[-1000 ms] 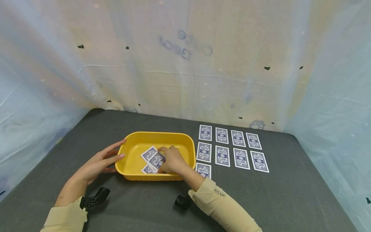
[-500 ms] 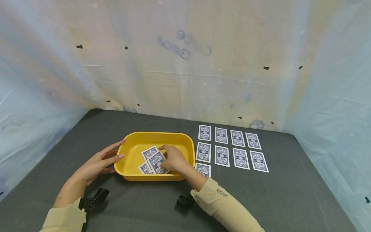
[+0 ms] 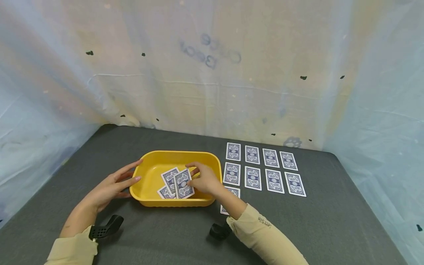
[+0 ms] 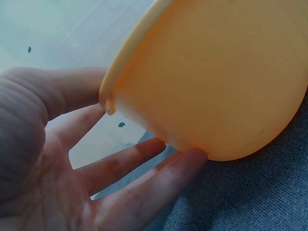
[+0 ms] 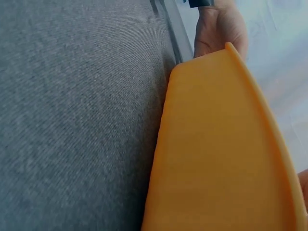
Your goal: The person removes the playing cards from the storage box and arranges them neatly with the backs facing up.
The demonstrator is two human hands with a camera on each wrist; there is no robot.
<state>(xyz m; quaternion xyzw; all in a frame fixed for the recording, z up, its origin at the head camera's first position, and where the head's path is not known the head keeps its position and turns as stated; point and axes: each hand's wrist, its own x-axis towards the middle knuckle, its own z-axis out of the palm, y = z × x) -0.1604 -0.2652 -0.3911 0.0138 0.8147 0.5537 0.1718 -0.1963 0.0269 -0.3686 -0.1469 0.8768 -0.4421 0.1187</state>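
Card (image 3: 183, 184) now lifted, pinched in right hand (image 3: 206, 181); left hand (image 3: 109, 187) flat against yellow tub (image 3: 150, 197).

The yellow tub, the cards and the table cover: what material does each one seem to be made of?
Yellow tub: probably moulded plastic, smooth, semi-gloss, with rounded corners and a thin rolled rim.
Cards: likely coated paper, thin and flat, with printed blue backs; right hand pinches one.
Table cover: grey woven fabric, matte; the right wrist view shows its fine weave.

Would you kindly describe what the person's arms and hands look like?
Both arms wear pale beige long sleeves; the right sleeve bears small dark lettering. A black perforated mount sits at the left wrist, a black block under the right. Both hands are bare.
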